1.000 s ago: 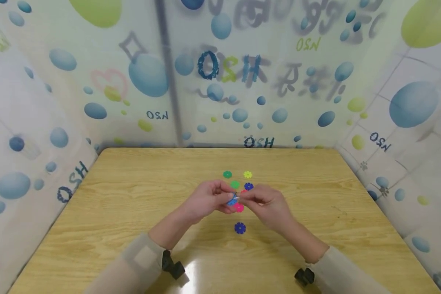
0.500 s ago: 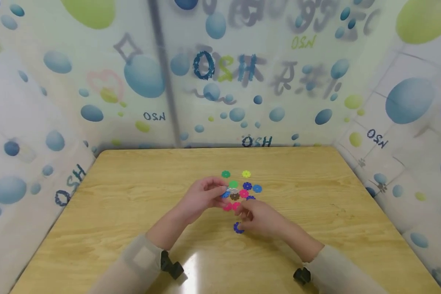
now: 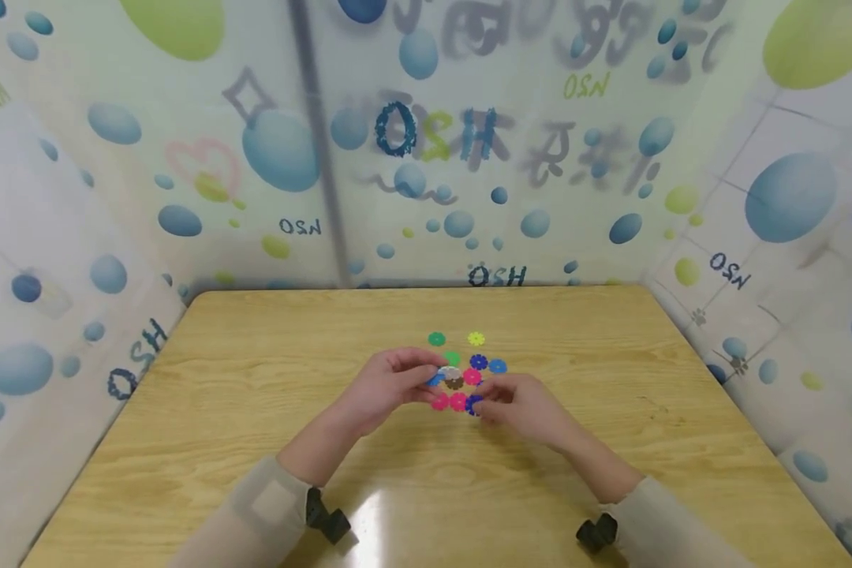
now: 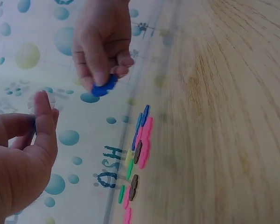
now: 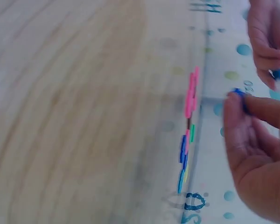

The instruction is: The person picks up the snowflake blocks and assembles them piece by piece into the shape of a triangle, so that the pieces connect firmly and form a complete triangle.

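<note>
In the head view my left hand (image 3: 390,386) pinches a light blue notched plastic disc (image 3: 434,380) joined to a whitish, see-through disc (image 3: 450,371). My right hand (image 3: 528,406) pinches a dark blue notched disc (image 4: 104,87) between thumb and fingertips, raised above the table in the left wrist view. The two hands face each other, a short gap apart. Beneath and behind them, several flower-shaped discs lie on the table, among them a pink disc (image 3: 472,376), a brown disc (image 3: 454,383) and a light green disc (image 3: 453,358).
Farther back on the wooden table (image 3: 291,331) lie a dark green disc (image 3: 436,338) and a yellow disc (image 3: 476,338). A blue disc (image 3: 498,367) is at the right of the group. A patterned wall sheet (image 3: 255,252) encloses the table's back and sides.
My right hand came away from the left hand's discs, reached the dark blue disc at the front, and lifted it back up toward my left hand. The left hand stays nearly in place.
</note>
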A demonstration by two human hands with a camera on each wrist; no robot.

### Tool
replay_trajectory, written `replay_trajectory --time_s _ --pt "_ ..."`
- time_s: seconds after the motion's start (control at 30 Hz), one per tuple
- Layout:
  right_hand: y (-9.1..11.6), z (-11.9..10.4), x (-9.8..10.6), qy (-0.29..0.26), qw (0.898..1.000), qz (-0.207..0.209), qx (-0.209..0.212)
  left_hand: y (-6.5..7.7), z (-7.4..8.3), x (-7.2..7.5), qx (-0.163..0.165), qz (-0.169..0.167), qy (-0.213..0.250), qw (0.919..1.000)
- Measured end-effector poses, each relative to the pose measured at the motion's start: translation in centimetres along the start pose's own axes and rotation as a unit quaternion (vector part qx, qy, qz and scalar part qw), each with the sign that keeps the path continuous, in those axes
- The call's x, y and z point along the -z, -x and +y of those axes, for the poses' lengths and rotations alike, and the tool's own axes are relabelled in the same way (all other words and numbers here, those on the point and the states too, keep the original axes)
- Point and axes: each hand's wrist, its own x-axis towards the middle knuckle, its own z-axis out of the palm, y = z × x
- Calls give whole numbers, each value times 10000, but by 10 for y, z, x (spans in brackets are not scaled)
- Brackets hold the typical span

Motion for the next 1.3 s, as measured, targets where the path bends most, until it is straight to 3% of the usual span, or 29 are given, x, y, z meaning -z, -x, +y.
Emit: replay_trajectory --time_s 0.13,0.27,0.4,0.67,1.03,1.3 --pt "2 -3 10 -1527 9876 351 -50 2 2 -2 -56 -33 59 10000" --pt "2 -8 12 -2145 9755 466 -126 4 1 -4 -178 -73 -146 9997" --pt "3 -13 10 -2305 9721 424 -106 5 -2 -7 -370 1 -332 9988" --pt "3 -17 5 -2385 9705 341 -123 6 -7 -16 -615 168 -16 9980" --pt "6 -19 0 -2581 9637 496 -467 7 -13 -24 -484 789 -853 9920" --pt "9 -20 -4 -3176 9450 583 -518 5 -19 -28 -608 936 -793 9906"
